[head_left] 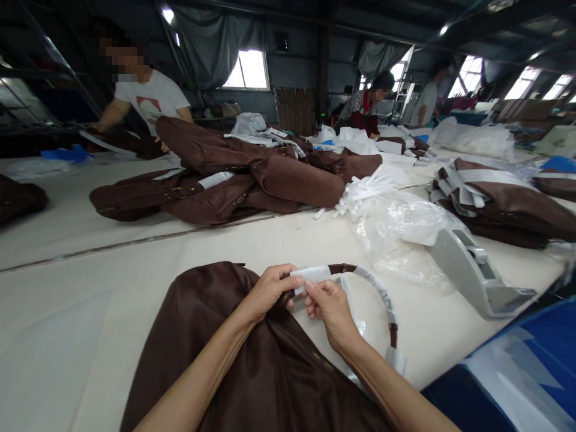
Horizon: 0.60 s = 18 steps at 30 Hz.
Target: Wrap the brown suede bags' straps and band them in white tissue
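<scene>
A brown leather bag (202, 336) lies on the table right in front of me, its handle (344, 268) curving out to the right. White foam wrap (315, 274) covers the handle near its left end, and more clear and white wrapping (378, 291) runs along the curve. My left hand (272, 291) pinches the wrapped handle close to where it joins the bag. Just right of it, my right hand (328, 306) has thumb and fingertips closed on the edge of the same wrap. The handle's far end is partly hidden by my right forearm.
Brown bags (297, 183) are heaped across the table, beside white foam tubes (364, 189) and clear plastic (400, 222). A grey tape dispenser (481, 276) stands at the right edge, above a blue bin (540, 354). A person (150, 99) works at far left; others are further back.
</scene>
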Motion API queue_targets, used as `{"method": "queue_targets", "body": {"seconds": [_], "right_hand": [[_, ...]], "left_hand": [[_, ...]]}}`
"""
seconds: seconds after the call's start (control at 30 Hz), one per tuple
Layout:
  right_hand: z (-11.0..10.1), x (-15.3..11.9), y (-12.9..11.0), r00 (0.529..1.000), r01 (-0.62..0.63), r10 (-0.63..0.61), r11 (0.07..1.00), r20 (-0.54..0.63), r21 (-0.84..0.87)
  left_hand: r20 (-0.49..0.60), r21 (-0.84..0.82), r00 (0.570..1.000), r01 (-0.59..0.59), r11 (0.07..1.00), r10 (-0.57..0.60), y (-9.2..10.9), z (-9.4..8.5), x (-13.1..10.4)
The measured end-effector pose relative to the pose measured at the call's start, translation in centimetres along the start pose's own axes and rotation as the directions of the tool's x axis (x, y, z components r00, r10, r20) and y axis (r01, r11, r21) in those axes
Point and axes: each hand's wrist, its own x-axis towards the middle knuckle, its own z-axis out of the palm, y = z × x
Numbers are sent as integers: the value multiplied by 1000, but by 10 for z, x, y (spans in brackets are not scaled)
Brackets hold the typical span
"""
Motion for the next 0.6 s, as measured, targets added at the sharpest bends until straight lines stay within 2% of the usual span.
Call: {"method": "queue_targets", "body": {"seconds": [0.1, 0.23, 0.4, 0.6], "right_hand": [[0, 2, 1, 1000, 11, -11, 1000, -1, -17], [-3, 1, 3, 999, 29, -29, 1000, 16, -3], [-11, -1, 3, 985, 21, -28, 999, 171, 44], [-1, 7, 2, 988, 2, -10, 999, 156, 48]], "left_hand": [[-19, 22, 1000, -10, 1000, 10, -1, 1, 0], [-97, 85, 995, -29, 996, 38, -4, 3, 0], [-117, 9, 992, -42, 999, 43, -4, 3, -3], [-108, -99, 994, 5, 995, -16, -4, 2, -4]]}}
